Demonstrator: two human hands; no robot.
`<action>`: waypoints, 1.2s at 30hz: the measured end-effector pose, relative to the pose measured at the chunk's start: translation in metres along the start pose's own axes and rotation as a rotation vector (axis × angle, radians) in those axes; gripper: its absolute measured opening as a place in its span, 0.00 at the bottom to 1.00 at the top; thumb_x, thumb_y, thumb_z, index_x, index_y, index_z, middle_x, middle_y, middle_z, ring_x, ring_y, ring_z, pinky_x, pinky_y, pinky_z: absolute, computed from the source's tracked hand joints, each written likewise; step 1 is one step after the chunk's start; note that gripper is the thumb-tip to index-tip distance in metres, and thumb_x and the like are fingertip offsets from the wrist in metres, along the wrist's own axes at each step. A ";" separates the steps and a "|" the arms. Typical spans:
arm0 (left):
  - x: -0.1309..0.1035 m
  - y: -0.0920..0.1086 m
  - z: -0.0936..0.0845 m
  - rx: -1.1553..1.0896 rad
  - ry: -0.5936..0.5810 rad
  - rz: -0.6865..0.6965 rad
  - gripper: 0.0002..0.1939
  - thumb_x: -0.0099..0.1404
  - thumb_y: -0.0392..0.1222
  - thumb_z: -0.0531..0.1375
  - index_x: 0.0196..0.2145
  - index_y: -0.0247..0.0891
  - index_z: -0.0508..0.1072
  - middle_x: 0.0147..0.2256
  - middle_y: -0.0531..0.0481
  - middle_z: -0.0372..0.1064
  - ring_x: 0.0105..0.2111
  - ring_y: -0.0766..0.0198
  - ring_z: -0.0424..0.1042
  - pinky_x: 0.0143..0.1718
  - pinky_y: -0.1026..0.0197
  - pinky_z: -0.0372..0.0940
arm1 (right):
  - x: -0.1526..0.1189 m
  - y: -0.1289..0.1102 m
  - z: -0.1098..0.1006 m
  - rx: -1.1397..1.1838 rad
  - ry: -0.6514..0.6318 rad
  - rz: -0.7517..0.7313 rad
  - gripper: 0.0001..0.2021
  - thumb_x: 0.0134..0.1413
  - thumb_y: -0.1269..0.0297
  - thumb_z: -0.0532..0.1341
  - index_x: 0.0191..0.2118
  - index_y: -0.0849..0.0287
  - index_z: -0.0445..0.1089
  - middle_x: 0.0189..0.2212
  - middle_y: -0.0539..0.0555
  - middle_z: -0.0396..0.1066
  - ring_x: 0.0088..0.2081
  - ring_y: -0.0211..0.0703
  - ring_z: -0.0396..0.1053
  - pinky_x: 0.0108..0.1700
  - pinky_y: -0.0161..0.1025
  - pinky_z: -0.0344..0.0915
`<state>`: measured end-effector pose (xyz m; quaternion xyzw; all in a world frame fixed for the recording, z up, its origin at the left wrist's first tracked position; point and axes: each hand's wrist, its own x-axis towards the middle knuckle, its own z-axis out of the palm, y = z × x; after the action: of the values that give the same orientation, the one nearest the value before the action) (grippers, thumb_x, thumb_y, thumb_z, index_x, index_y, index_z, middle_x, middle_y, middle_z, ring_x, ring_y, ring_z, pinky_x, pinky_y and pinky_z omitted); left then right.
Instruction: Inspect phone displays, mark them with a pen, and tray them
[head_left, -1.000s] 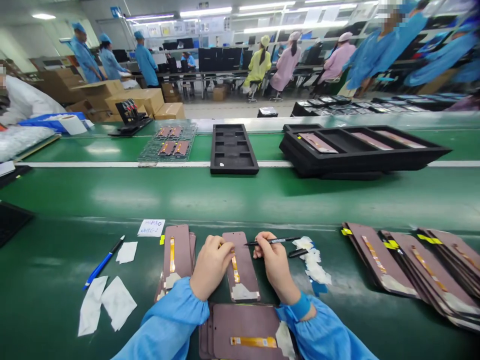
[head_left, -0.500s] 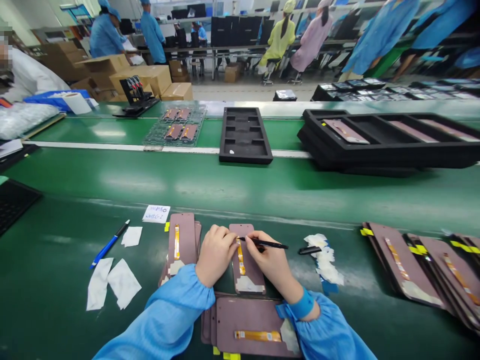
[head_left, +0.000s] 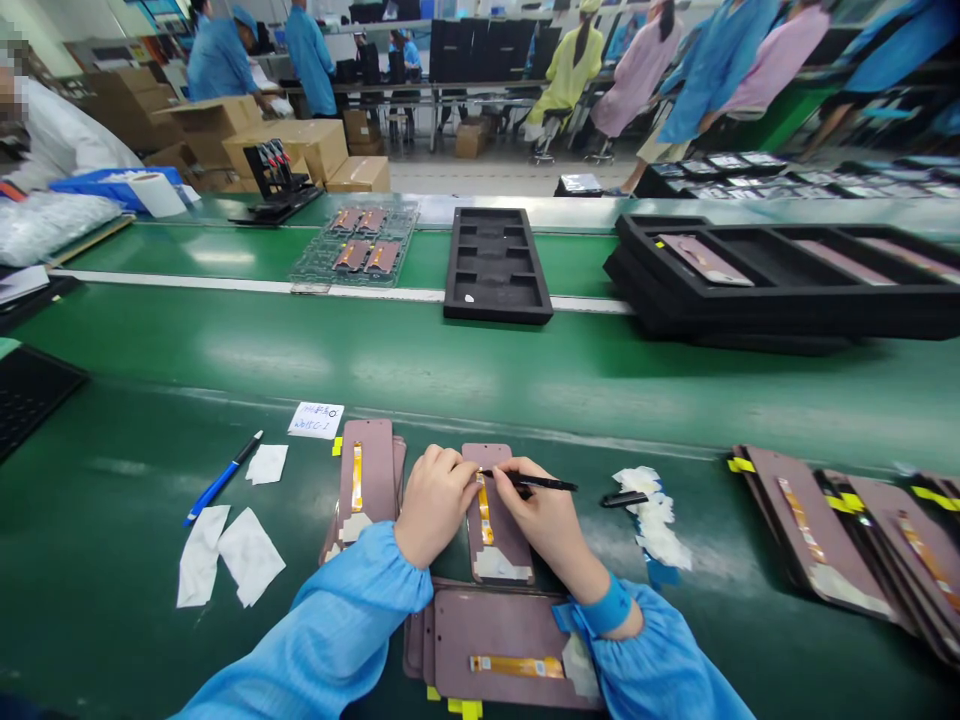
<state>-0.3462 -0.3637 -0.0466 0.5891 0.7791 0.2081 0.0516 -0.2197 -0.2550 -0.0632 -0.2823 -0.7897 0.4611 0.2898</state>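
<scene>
- Our right hand (head_left: 541,512) grips a black pen (head_left: 555,484) between thumb and fingers, its tip pointing toward nine o'clock.
- Our left hand (head_left: 435,505) meets the pen tip from nine o'clock; thumb and finger sit close together, but we cannot tell whether they pinch anything.
- Beneath both hands, at the centre of our dial, lies the middle panel (head_left: 508,535), mauve, with an amber strip (head_left: 485,517) running along it; the pen tip is at or just above the strip's twelve o'clock end.
- At six o'clock we have a sideways stack of panels (head_left: 480,628), partly under our right sleeve (head_left: 660,660).
- Toward ten o'clock, just past our left hand, stands another stack (head_left: 380,460), with a handwritten card (head_left: 316,421) beyond it.
- Around nine o'clock we see a blue pen (head_left: 223,480).
- At three o'clock are a black cap (head_left: 622,499) and crumpled white scraps (head_left: 664,535); farther out, fanned panel stacks (head_left: 834,530).
- At twelve o'clock, well apart, sits a black tray (head_left: 499,265).
</scene>
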 end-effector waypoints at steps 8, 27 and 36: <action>-0.001 -0.001 -0.001 0.005 -0.002 -0.004 0.07 0.68 0.40 0.57 0.41 0.38 0.73 0.36 0.46 0.68 0.39 0.56 0.62 0.39 0.53 0.63 | -0.001 -0.001 0.000 0.077 0.006 0.048 0.09 0.54 0.57 0.61 0.29 0.54 0.72 0.27 0.52 0.73 0.30 0.45 0.69 0.33 0.40 0.65; -0.030 -0.103 -0.084 -0.222 0.265 -0.749 0.14 0.60 0.53 0.60 0.26 0.40 0.70 0.23 0.50 0.67 0.30 0.56 0.70 0.33 0.60 0.58 | -0.008 0.017 -0.018 0.438 0.235 0.323 0.18 0.47 0.47 0.68 0.31 0.58 0.70 0.22 0.48 0.69 0.23 0.38 0.68 0.29 0.36 0.66; -0.032 -0.118 -0.112 -0.656 0.363 -0.740 0.25 0.52 0.61 0.60 0.35 0.35 0.69 0.27 0.50 0.70 0.27 0.63 0.69 0.21 0.66 0.60 | -0.001 0.014 -0.021 0.649 0.263 0.354 0.15 0.46 0.53 0.70 0.30 0.58 0.70 0.20 0.46 0.68 0.22 0.35 0.66 0.27 0.34 0.65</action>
<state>-0.4794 -0.4491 0.0047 0.1818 0.8254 0.5076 0.1675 -0.2011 -0.2380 -0.0677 -0.3646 -0.4980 0.6897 0.3786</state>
